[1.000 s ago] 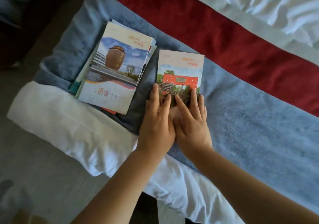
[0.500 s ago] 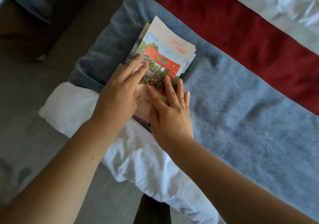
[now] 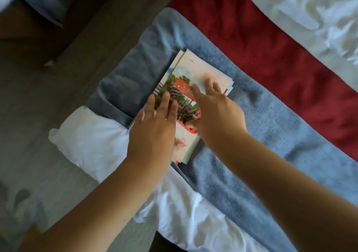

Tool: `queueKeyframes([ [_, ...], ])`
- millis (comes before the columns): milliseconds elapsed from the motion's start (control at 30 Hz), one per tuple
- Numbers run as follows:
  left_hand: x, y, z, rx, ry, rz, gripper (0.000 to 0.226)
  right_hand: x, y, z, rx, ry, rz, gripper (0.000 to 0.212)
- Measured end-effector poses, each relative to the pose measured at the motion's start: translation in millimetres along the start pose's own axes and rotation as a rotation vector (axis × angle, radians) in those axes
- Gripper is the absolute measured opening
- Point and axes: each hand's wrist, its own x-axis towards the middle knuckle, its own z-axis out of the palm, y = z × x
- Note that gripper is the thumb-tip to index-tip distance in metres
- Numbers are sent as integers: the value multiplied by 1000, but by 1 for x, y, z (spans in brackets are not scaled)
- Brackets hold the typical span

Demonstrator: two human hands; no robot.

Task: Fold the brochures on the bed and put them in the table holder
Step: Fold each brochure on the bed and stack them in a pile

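Observation:
A stack of folded brochures point(image 3: 190, 71) lies on the blue-grey towel point(image 3: 251, 127) at the corner of the bed. The top one shows a red gate among green trees. My left hand point(image 3: 155, 127) lies flat on the stack's near left part, fingers straight. My right hand point(image 3: 215, 108) reaches over the stack's right side, fingertips touching the top brochure near its far edge. Both hands cover much of the stack. No table holder is in view.
A dark red bed runner point(image 3: 271, 38) crosses behind the towel, with rumpled white bedding point(image 3: 310, 5) beyond it. White sheet point(image 3: 93, 141) hangs over the bed's near edge. Grey floor point(image 3: 38, 96) lies to the left, with dark furniture point(image 3: 29, 28) at the upper left.
The single folded brochure went from the towel onto the stack at the left. Since then my right hand slid farther up over the stack and my left hand settled flat on it.

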Motion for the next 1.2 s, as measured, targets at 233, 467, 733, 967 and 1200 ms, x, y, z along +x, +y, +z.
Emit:
queueKeyframes([
  [233, 33, 12, 16, -31, -184, -135, 91, 32, -10, 5, -191, -186, 28, 96],
  [467, 35, 20, 11, -37, -188, -167, 87, 31, -20, 6, -63, -192, 62, 78],
  [733, 19, 2, -8, -295, 10, -251, 145, -34, 19, 54, 347, 197, -30, 72],
  [967, -11, 27, 26, -328, 346, -233, 75, -67, 23, 60, 661, 315, 112, 73],
  [1200, -26, 74, 55, -695, 481, -229, 61, -78, 54, 57, 636, 378, 222, 62],
])
